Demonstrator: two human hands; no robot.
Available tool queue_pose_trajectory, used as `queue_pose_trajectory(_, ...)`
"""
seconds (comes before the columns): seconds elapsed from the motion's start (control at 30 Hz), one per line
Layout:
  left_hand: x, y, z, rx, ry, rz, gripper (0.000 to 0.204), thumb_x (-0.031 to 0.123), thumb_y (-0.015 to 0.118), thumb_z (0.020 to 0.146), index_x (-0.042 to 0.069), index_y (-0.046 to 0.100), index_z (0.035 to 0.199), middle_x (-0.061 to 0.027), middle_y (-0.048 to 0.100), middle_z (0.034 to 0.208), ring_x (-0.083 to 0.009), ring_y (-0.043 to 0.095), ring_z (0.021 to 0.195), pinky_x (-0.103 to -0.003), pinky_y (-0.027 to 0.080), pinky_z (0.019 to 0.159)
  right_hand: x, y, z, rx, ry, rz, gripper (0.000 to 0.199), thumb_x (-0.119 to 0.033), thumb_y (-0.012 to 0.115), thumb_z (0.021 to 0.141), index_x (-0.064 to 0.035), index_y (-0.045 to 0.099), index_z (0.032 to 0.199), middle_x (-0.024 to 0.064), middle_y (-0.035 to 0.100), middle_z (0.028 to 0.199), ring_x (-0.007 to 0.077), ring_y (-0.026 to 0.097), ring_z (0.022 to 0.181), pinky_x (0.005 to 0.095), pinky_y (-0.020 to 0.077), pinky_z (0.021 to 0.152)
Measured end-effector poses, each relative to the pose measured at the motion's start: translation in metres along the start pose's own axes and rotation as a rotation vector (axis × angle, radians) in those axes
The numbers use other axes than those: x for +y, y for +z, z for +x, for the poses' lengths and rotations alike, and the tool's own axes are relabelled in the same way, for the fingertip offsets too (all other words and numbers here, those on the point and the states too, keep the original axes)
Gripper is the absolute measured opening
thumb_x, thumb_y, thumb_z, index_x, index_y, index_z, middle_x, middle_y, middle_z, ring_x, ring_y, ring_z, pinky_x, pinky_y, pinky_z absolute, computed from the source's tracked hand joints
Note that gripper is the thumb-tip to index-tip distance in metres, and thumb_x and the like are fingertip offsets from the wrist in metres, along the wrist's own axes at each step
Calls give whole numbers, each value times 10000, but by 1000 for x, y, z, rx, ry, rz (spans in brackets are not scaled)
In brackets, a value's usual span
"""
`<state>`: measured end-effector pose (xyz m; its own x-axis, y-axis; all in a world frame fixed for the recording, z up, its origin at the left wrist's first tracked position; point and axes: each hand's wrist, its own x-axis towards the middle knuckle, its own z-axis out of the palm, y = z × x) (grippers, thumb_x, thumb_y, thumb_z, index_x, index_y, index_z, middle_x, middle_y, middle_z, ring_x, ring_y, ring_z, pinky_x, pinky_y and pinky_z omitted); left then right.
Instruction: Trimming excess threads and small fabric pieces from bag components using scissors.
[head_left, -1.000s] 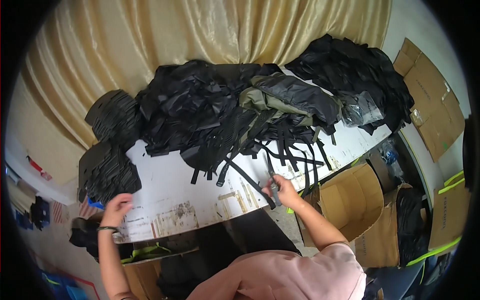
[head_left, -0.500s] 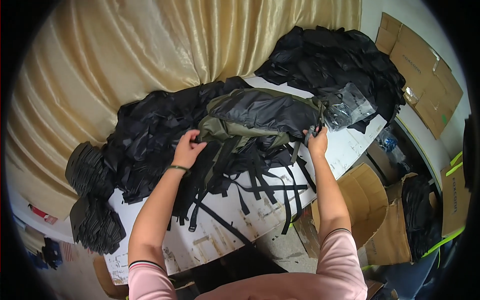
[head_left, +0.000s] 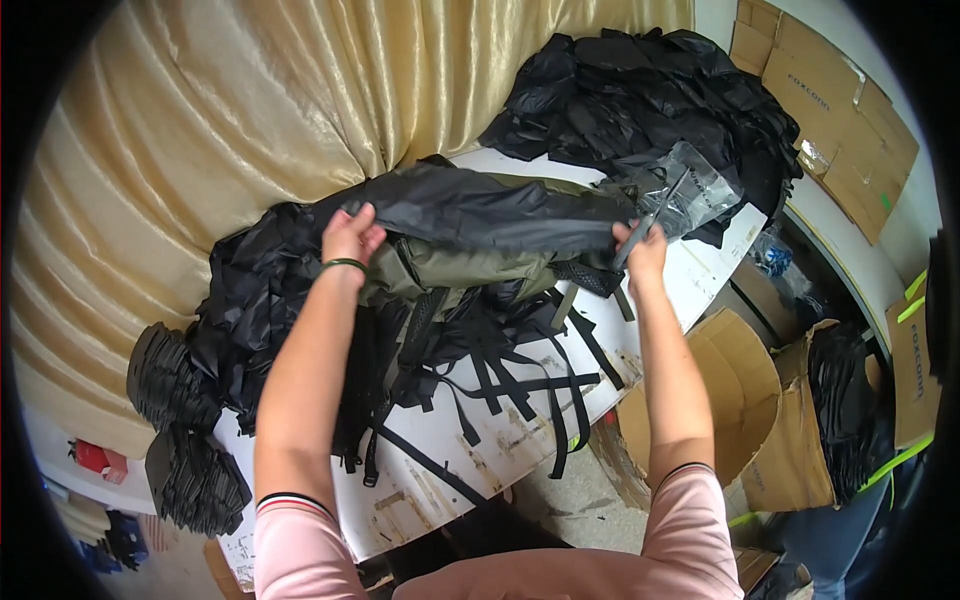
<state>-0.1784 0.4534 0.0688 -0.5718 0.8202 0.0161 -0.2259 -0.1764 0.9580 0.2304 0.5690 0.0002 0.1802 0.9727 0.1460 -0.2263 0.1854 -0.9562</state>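
A long piece of thin black fabric (head_left: 490,212) is stretched sideways above an olive-green and black backpack (head_left: 465,270). My left hand (head_left: 351,240) pinches its left end. At the right end my right hand (head_left: 643,252) is closed on the fabric's edge, and also holds what looks like dark scissors (head_left: 655,215), pointing up and away; their details are blurred. The backpack lies under the fabric, partly hidden, with its black straps (head_left: 500,375) spread toward me over the white table (head_left: 420,510).
Heaps of black fabric lie at left (head_left: 255,310) and far right (head_left: 650,95). A clear plastic bag (head_left: 700,190) sits beyond my right hand. Stacked black pieces (head_left: 195,480) stand at the table's left end. Open cardboard boxes (head_left: 725,385) are on the right; a gold curtain (head_left: 260,100) hangs behind.
Both hands have risen and moved farther away, the left one also to the left. The black fabric, earlier lying over the backpack, is now lifted and pulled out between them.
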Motion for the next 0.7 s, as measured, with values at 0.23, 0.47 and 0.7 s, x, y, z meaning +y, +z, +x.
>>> queue_pose_trajectory(0.23, 204, -15, -102, -48, 574, -9, 187, 130, 653, 885, 90, 540, 1029, -38, 641, 979, -158, 622, 932, -316, 521, 799, -190, 42, -36, -246, -366, 180, 284, -69, 780, 755, -84, 538, 903, -27, 557, 753, 84, 538, 597, 207, 422, 540)
queue_pose_trajectory(0.47, 353, -71, -276, -70, 1083, 53, 161, 120, 559, 944, 52, 551, 1089, -80, 646, 1058, -174, 606, 994, -347, 447, 913, -345, 51, -119, -375, -800, 296, 280, -116, 801, 747, -50, 586, 915, -6, 593, 748, 85, 554, 635, 214, 439, 576)
queue_pose_trajectory(0.7, 341, -144, -463, 92, 990, 138, 253, 195, 481, 974, 66, 521, 1188, -40, 608, 1165, -158, 583, 1026, -330, 420, 868, -414, 23, -218, -455, -914, 182, 251, -120, 793, 755, -59, 600, 902, -38, 577, 780, 61, 536, 683, 202, 417, 631)
